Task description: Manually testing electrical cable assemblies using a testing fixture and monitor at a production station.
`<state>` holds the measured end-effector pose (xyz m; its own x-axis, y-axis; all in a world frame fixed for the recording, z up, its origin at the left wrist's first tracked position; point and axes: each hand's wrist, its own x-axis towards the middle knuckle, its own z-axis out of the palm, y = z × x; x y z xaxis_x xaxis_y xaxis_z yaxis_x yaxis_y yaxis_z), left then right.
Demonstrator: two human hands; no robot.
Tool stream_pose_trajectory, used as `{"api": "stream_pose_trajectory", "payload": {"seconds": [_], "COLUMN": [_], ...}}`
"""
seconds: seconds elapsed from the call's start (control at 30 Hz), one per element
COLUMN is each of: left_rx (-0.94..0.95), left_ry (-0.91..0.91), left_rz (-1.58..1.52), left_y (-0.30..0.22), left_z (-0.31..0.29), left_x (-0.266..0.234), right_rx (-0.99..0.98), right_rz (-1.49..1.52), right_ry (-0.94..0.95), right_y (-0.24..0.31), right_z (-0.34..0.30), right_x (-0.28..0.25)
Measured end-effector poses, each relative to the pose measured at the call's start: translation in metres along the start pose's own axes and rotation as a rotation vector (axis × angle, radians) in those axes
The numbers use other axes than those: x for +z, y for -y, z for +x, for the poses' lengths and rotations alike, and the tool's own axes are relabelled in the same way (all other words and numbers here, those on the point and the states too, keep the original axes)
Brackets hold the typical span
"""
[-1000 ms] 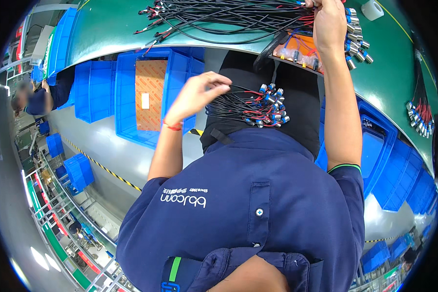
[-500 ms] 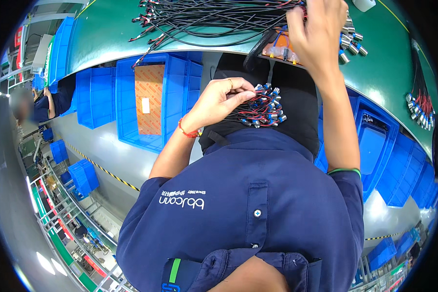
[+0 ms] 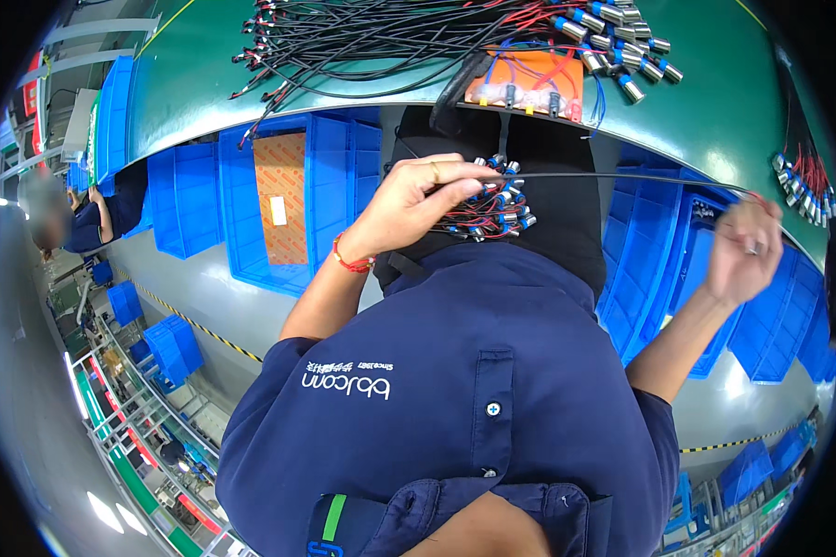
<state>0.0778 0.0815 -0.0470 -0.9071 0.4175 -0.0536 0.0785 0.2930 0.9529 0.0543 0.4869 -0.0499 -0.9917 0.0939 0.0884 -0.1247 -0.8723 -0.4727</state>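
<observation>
A single thin black cable (image 3: 622,174) stretches almost level across my lap toward the right, over the gap below the bench. My left hand (image 3: 418,200) pinches it at its left part between thumb and fingers. At the other end, my right hand (image 3: 748,249) is closed on the cable, where a bit of red wire shows; the tip is hidden in the fingers. Under and beside my left hand, a bundle of metal connectors (image 3: 506,218) with blue rings and red and black wires rests on my lap.
Many black cables (image 3: 372,60) lie on the green bench (image 3: 195,88), their metal connectors (image 3: 622,46) at the right. An orange board (image 3: 529,79) with small plugs sits at the bench edge. Another cable bundle (image 3: 803,190) lies far right. Blue bins (image 3: 344,186) stand below; a person works far left.
My right hand has left the cable pile on the bench and swung down to the right, drawing out one black cable. My left hand stays over my lap, now pinching that cable.
</observation>
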Motion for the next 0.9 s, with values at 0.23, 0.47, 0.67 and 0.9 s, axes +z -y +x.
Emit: {"api": "stream_pose_trajectory", "payload": {"seconds": [0.23,0.47,0.67,0.9], "left_rx": [-0.142,-0.020,-0.181,-0.266], "left_ry": [-0.184,-0.072,-0.048,-0.031], "left_rz": [-0.743,-1.220,-1.129,-0.913], "left_y": [0.013,0.007,-0.001,0.005], "left_z": [0.001,0.026,0.043,0.066], "left_x": [0.004,0.034,0.061,0.084], "right_rx": [-0.216,-0.139,-0.181,-0.171], "right_rz": [-0.083,0.040,-0.041,-0.146], "right_ry": [-0.414,-0.367,-0.314,-0.253], "right_y": [0.081,0.097,0.087,0.056], "right_z": [-0.007,-0.030,-0.033,-0.026], "right_x": [-0.101,-0.130,-0.122,-0.107]}}
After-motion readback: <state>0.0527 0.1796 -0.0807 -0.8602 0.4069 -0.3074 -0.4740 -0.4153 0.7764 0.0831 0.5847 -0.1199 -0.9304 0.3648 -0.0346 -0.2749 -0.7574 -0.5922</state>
